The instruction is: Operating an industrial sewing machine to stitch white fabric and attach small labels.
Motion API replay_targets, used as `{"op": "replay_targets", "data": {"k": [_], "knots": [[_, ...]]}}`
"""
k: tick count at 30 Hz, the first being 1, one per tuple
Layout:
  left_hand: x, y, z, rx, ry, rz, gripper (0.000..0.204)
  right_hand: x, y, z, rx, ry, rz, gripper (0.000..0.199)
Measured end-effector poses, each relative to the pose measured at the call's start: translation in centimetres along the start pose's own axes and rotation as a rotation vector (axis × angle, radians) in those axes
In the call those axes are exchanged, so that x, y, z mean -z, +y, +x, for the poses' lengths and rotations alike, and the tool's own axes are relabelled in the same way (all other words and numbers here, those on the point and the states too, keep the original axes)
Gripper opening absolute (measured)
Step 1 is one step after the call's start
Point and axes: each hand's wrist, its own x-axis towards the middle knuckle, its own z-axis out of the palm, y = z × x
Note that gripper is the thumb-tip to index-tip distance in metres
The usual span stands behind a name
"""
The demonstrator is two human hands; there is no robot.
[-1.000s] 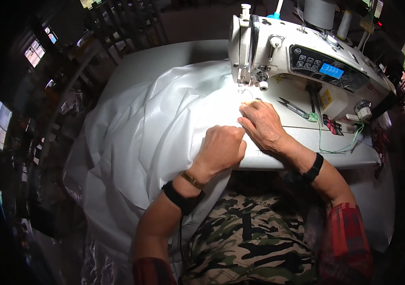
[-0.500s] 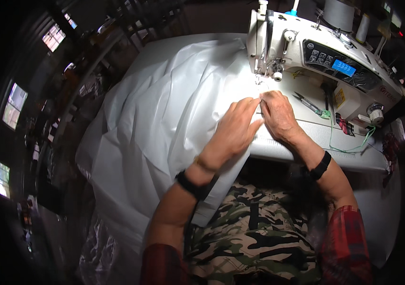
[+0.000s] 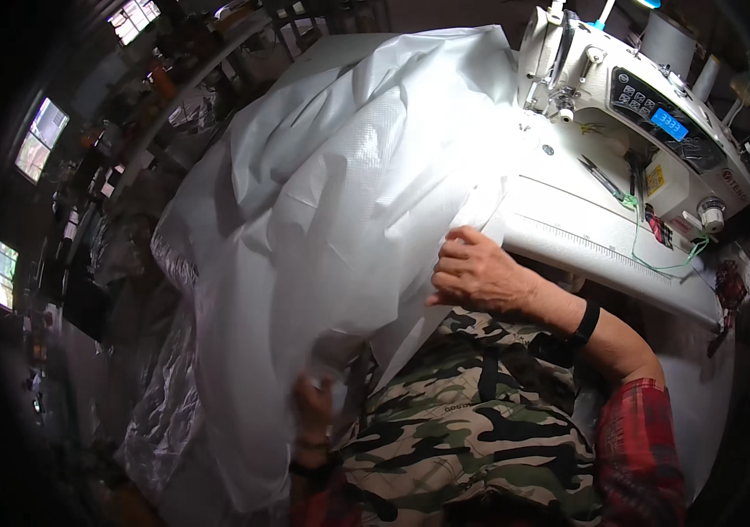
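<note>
A white sheet (image 3: pixel 304 228) takes up most of the view, heaped in loose folds over the left part of the desk (image 3: pixel 599 230) and hanging off its front edge toward the person's lap. Its right side runs close to the needle end of the machine (image 3: pixel 599 79), where the glare is too strong to tell whether any of it lies under the foot. The machine stands at the upper right of the pale desk, its arm reaching out to the right. Below, a camouflage apron (image 3: pixel 480 413) covers the person's front, with a red checked sleeve (image 3: pixel 643 439) to the right of it. The right hand (image 3: pixel 483 272) is off the front of the desk, fingers curled in, pinching the edge of the sheet. The left hand (image 3: pixel 313 406) is low by the hanging part of the sheet, dark and blurred; whether it grips anything cannot be told. Behind the machine stand a grey cone (image 3: pixel 666 44) and a slimmer white spool (image 3: pixel 706 77). Snips (image 3: pixel 601 178) lie on the desk beneath the machine's arm, with green cord (image 3: pixel 629 202) at their handle end. Smallest are a lit blue screen (image 3: pixel 669 124) on the machine's front and a round knob (image 3: pixel 710 213) low at its right end.
</note>
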Motion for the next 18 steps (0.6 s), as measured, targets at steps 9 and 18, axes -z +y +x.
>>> {"op": "replay_targets", "data": {"k": [9, 18], "knots": [[12.8, -0.6, 26.7, -0.295, 0.494, 0.269, 0.069, -0.6, -4.8, -2.6, -0.380, -0.710, 0.197, 0.046], [3.6, -2.1, 27.0, 0.200, 0.093, -0.304, 0.049, -6.9, -3.2, -3.8, -1.019, -0.133, 0.693, 0.035]]}}
